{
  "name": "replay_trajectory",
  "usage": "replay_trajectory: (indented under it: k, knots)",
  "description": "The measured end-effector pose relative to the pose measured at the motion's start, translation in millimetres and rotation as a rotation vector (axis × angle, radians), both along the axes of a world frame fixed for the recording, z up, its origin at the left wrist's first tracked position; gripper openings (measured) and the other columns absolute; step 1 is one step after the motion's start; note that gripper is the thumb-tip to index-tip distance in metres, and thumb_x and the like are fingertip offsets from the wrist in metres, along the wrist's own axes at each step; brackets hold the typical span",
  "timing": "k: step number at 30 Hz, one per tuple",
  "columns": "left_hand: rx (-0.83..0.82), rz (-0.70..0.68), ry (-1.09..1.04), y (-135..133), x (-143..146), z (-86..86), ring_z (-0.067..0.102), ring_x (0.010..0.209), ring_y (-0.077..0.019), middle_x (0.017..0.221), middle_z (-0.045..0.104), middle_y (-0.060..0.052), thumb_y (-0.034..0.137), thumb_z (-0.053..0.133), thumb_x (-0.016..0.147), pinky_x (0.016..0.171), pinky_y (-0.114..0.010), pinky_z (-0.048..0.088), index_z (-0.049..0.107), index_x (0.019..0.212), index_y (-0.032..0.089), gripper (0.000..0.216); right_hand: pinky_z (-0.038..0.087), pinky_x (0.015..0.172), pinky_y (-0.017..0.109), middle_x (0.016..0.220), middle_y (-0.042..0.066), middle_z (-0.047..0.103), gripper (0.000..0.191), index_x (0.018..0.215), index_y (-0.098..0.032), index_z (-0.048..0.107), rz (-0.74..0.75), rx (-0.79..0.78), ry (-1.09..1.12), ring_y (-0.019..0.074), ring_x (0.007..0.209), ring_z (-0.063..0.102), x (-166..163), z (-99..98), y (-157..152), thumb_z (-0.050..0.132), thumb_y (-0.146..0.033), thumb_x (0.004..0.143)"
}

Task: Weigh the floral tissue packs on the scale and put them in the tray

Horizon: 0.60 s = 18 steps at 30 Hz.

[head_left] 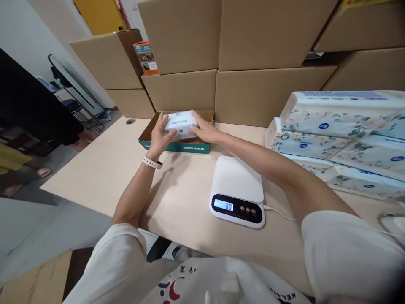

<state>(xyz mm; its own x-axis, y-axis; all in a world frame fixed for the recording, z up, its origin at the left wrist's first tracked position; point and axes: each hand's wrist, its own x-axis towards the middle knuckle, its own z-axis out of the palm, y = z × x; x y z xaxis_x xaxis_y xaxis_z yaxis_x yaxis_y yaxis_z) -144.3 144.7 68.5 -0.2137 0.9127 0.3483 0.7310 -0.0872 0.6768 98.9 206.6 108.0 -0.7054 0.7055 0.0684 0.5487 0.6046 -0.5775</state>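
Between my two hands is a white-and-blue tissue pack (179,123), its floral wrapper like those of the packs stacked at the right. My left hand (160,136) grips its left side, a pale banded watch around the wrist. Against the right side presses my right hand (204,127). The pack is over a shallow open cardboard box with a green front wall (190,147); whether it touches the bottom is hidden. Nearer to me on the table lies a white digital scale (238,179), its lit display reading 0.0.
Large cardboard boxes (186,90) are stacked along the table's back, with an orange printed carton (146,59) among them. Several larger tissue packs (335,114) form a pile at the right. A white cable (280,211) runs from the scale. Another person's legs (85,139) show at the left.
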Motion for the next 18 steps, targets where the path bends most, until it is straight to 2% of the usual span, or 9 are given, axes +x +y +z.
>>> replay_trajectory:
  k: [3, 5, 7, 9, 12, 15, 18]
  knots:
    - [-0.184, 0.056, 0.259, -0.8, -11.4, 0.4, 0.030, 0.177, -0.0445, 0.185, 0.041, -0.021, 0.035, 0.074, 0.099, 0.144, -0.066, 0.028, 0.060, 0.162, 0.013, 0.068, 0.043, 0.137, 0.054, 0.185, 0.022, 0.042, 0.079, 0.183, -0.007, 0.018, 0.047, -0.001, -0.094, 0.0357, 0.164, 0.054, -12.6, -7.2, 2.2, 0.040, -0.038, 0.114]
    - [-0.230, 0.054, 0.324, 4.3, -12.6, 5.9, 0.023, 0.178, -0.0476, 0.185, 0.040, -0.019, 0.032, 0.078, 0.095, 0.144, -0.069, 0.025, 0.065, 0.158, 0.015, 0.067, 0.048, 0.130, 0.056, 0.179, 0.022, 0.051, 0.073, 0.180, -0.011, 0.032, 0.087, 0.002, -0.150, 0.0388, 0.158, 0.060, -11.8, -11.8, -1.9, 0.042, -0.041, 0.114]
    - [-0.248, 0.000, 0.413, 16.8, -12.1, 14.9, 0.015, 0.180, -0.0487, 0.189, 0.031, -0.018, 0.032, 0.084, 0.091, 0.144, -0.072, 0.020, 0.061, 0.164, 0.019, 0.077, 0.050, 0.126, 0.053, 0.175, 0.018, 0.059, 0.065, 0.172, -0.017, 0.050, 0.136, 0.018, -0.199, 0.0387, 0.156, 0.061, -7.1, -14.9, -7.8, 0.044, -0.048, 0.115]
    - [-0.330, -0.116, 0.568, 34.7, -12.1, 24.6, 0.008, 0.181, -0.0500, 0.193, 0.020, -0.019, 0.033, 0.088, 0.088, 0.139, -0.081, 0.017, 0.049, 0.173, 0.024, 0.094, 0.052, 0.119, 0.047, 0.165, 0.013, 0.070, 0.054, 0.159, -0.024, 0.065, 0.180, 0.038, -0.248, 0.0360, 0.150, 0.066, -2.4, -16.5, -13.5, 0.045, -0.049, 0.115]
    - [-0.500, -0.267, 0.755, 62.7, -15.7, 34.9, 0.010, 0.179, -0.0538, 0.193, 0.013, -0.020, 0.032, 0.092, 0.083, 0.131, -0.091, 0.019, 0.033, 0.180, 0.030, 0.114, 0.052, 0.106, 0.041, 0.147, 0.014, 0.080, 0.045, 0.145, -0.023, 0.075, 0.189, 0.072, -0.322, 0.0340, 0.135, 0.074, 0.3, -17.1, -18.6, 0.044, -0.039, 0.116]
    - [-0.507, -0.282, 0.816, 83.9, -22.8, 37.0, 0.029, 0.173, -0.0511, 0.190, 0.027, -0.020, 0.031, 0.088, 0.086, 0.134, -0.081, 0.025, 0.035, 0.180, 0.030, 0.108, 0.049, 0.098, 0.038, 0.140, 0.017, 0.082, 0.044, 0.137, -0.019, 0.077, 0.178, 0.097, -0.363, 0.0330, 0.129, 0.075, -0.9, -16.8, -19.5, 0.042, -0.033, 0.116]
    - [-0.468, -0.189, 0.821, 96.8, -29.3, 32.7, 0.042, 0.164, -0.0503, 0.182, 0.040, -0.022, 0.035, 0.081, 0.092, 0.133, -0.073, 0.033, 0.037, 0.180, 0.026, 0.099, 0.048, 0.094, 0.036, 0.138, 0.016, 0.083, 0.042, 0.132, -0.020, 0.078, 0.178, 0.107, -0.379, 0.0314, 0.126, 0.075, -1.6, -16.3, -19.6, 0.041, -0.034, 0.117]
